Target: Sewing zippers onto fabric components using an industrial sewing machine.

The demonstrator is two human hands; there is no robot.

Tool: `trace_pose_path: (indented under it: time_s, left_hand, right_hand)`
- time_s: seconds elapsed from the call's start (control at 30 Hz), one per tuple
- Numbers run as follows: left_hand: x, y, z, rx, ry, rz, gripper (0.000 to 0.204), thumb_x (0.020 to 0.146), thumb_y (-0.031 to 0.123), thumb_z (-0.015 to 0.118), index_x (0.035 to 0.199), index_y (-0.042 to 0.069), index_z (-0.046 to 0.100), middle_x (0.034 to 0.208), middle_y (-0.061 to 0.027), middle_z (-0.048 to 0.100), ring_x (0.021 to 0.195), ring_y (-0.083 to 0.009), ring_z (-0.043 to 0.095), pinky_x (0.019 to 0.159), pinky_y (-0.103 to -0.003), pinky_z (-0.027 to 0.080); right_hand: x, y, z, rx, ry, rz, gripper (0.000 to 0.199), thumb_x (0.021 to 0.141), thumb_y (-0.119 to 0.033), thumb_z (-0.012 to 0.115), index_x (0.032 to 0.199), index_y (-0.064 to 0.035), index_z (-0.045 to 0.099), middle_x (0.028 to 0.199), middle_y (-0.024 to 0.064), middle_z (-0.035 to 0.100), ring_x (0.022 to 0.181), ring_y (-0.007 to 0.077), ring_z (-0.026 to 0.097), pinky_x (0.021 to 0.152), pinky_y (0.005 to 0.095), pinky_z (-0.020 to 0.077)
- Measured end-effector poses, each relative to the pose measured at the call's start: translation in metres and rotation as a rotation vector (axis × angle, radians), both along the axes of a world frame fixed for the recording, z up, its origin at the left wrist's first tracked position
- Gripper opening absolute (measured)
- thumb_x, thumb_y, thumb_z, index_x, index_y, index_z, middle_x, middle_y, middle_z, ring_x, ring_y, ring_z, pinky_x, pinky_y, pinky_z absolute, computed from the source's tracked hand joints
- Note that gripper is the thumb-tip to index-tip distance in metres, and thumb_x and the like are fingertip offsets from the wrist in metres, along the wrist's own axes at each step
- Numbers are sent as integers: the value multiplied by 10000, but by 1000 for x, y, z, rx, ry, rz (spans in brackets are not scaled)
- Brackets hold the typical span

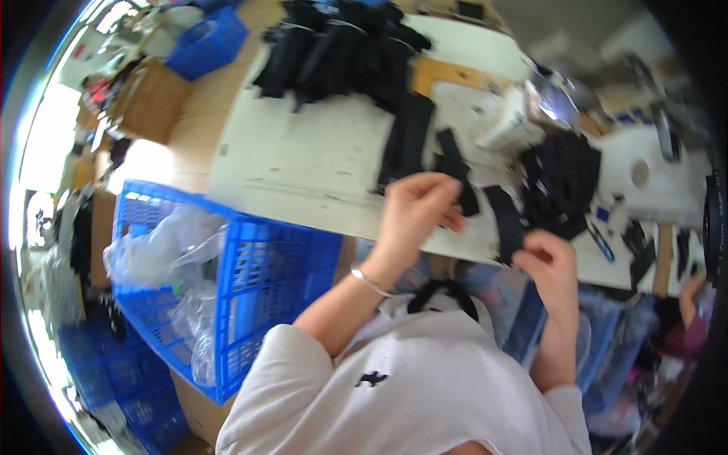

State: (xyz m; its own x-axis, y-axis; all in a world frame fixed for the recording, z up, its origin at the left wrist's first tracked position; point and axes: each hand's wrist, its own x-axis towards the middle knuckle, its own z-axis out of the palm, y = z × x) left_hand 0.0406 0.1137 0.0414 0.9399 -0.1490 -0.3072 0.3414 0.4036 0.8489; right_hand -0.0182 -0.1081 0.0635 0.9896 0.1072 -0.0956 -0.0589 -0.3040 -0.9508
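Note:
My left hand (417, 208) is raised over the front edge of a white work table (303, 152), fingers closed around a narrow black fabric strip (457, 168) that sticks up behind it. My right hand (547, 262) is lower and to the right, pinching the lower end of another black strip (506, 220). A silver bracelet (369, 280) circles my left wrist. A heap of small black fabric pieces (561, 182) lies just beyond my right hand.
A large pile of black fabric (341, 45) covers the table's far side, with a white sewing machine (516, 114) to the right. A blue plastic crate (250, 280) holding clear plastic bags stands at my left. Another blue crate (208, 42) and cardboard boxes sit far left.

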Motion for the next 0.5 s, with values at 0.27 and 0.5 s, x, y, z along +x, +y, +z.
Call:
trace_pose_path:
  time_s: [0.27, 0.5]
  left_hand:
    - [-15, -2, -8, 69, -77, 11, 151, 901, 108, 594, 878, -40, 586, 656, -77, 591, 556, -184, 650, 496, -267, 543]
    - [-17, -15, -11, 60, -67, -59, 175, 909, 86, 572, 894, -89, 576, 711, -88, 608, 569, -160, 647, 498, -246, 543]
  right_hand:
    - [26, 33, 8, 249, 63, 13, 63, 825, -2, 637, 817, 45, 597, 757, 44, 609, 668, 105, 616, 615, 219, 482]
    - [28, 31, 5, 252, -13, -3, 128, 851, -36, 637, 952, 21, 584, 818, 50, 643, 742, 97, 615, 695, 233, 482]
